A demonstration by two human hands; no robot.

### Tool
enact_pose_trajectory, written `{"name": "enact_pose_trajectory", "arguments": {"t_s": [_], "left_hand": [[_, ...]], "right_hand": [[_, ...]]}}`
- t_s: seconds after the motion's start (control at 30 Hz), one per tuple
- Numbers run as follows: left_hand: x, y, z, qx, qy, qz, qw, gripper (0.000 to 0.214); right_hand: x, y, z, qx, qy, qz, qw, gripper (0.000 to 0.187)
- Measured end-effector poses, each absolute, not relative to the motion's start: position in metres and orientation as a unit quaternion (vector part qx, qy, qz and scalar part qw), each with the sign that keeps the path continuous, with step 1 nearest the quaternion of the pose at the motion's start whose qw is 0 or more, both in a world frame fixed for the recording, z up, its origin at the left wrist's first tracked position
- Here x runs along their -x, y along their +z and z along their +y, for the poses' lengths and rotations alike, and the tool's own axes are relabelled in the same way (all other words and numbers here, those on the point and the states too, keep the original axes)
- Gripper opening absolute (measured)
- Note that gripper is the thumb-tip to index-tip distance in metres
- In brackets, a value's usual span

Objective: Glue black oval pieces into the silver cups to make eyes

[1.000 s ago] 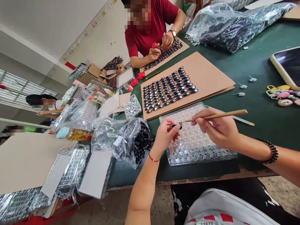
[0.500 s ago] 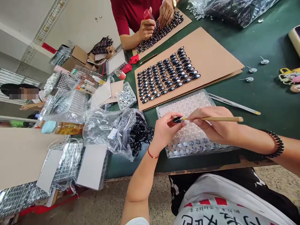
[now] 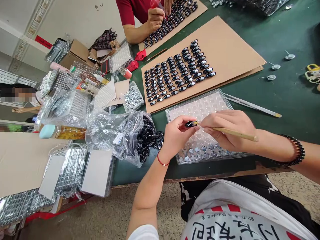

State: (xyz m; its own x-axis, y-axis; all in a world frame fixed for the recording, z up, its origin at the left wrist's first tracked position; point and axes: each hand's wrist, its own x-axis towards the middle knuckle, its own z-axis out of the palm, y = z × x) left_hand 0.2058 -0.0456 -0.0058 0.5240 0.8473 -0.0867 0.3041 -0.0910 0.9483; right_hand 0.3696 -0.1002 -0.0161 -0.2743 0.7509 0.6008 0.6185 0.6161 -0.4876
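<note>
My left hand pinches a small black oval piece between thumb and fingers. My right hand grips a thin wooden stick whose tip touches that piece. Both hands hover over a clear plastic blister tray that has small round silver parts in its near rows. Beyond the tray lies a brown cardboard sheet with several rows of black oval pieces laid out on it.
A clear bag of black pieces lies left of my left hand. Another person's hands work over a second cardboard sheet at the far edge. A small tub of silver parts, packs of trays and loose pins sit on the green table.
My hands stayed together on the black piece while the stick tilted down to the right. The view dropped toward me, so the table's far things slid up the picture.
</note>
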Motion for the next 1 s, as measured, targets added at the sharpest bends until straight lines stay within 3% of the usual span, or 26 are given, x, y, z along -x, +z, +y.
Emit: {"name": "enact_pose_trajectory", "arguments": {"t_s": [0.2, 0.37, 0.5, 0.63, 0.77, 0.87, 1.0], "left_hand": [[-0.204, -0.008, -0.048, -0.705, 0.269, 0.420, 0.504, 0.017], [-0.207, -0.008, -0.055, -0.678, 0.261, 0.400, 0.559, 0.019], [-0.209, -0.009, -0.057, -0.696, 0.257, 0.411, 0.530, 0.021], [-0.207, -0.009, -0.055, -0.701, 0.277, 0.419, 0.507, 0.021], [-0.207, -0.010, -0.054, -0.700, 0.294, 0.426, 0.492, 0.023], [-0.210, -0.007, -0.054, -0.727, 0.301, 0.427, 0.446, 0.024], [-0.203, 0.000, -0.056, -0.757, 0.314, 0.433, 0.376, 0.046]], "right_hand": [[-0.367, -0.016, -0.101, 0.406, 0.128, -0.794, 0.434, 0.015], [-0.368, -0.010, -0.093, 0.440, 0.409, -0.557, 0.574, 0.025], [-0.371, -0.011, -0.082, 0.407, 0.563, -0.406, 0.594, 0.027], [-0.373, -0.013, -0.078, 0.432, 0.557, -0.433, 0.561, 0.032], [-0.371, -0.012, -0.081, 0.465, 0.467, -0.579, 0.480, 0.018], [-0.369, -0.013, -0.079, 0.431, 0.494, -0.603, 0.453, 0.015], [-0.387, -0.015, -0.058, 0.459, 0.490, -0.589, 0.449, 0.013]]}}
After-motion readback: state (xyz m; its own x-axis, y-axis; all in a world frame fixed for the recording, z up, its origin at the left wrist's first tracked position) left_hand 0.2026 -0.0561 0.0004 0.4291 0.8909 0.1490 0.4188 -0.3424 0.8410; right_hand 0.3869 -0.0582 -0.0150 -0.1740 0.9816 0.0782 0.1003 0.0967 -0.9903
